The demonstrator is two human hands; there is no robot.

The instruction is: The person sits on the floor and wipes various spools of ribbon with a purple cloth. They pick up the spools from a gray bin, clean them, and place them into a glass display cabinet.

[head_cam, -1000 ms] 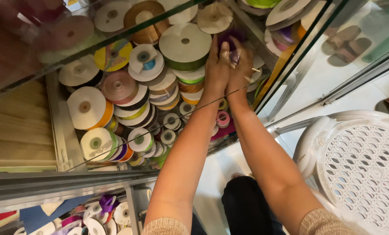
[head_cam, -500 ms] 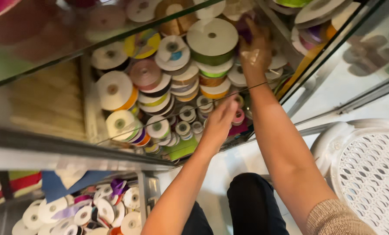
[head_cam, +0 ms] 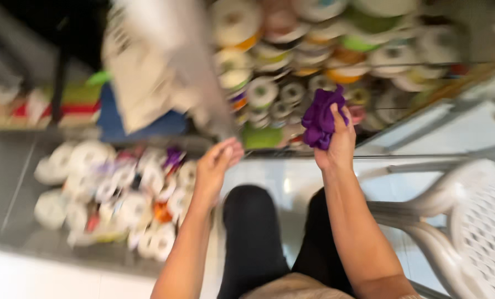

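- Nearest the camera are the person's own legs in black trousers (head_cam: pixel 253 238), over a pale tiled floor (head_cam: pixel 291 180).
- At the right edge stands a white plastic chair (head_cam: pixel 468 232) with a perforated seat, just beside the right forearm.
- The right hand (head_cam: pixel 336 147) is raised, its fingers closed around a bunched purple ribbon (head_cam: pixel 320 117); the ribbon sticks up above the fist, in front of the glass case.
- The left hand (head_cam: pixel 217 166) hangs lower and to the left, fingers loosely curled and holding nothing, near the edge of the lower shelf.
- That lower shelf (head_cam: pixel 15 182) is grey and carries a cluster of white ribbon spools (head_cam: pixel 114 194), some with orange, purple or red showing; blur hides the detail.
- Beyond the hands, the upper shelf (head_cam: pixel 435 105) of the case holds stacked ribbon reels (head_cam: pixel 291 61) in white, yellow, orange and green.
- A metal frame (head_cam: pixel 446 152) edges the glass on the right.
- Upper left, a pale blurred shape (head_cam: pixel 148 66) crosses the view; what it is cannot be told.
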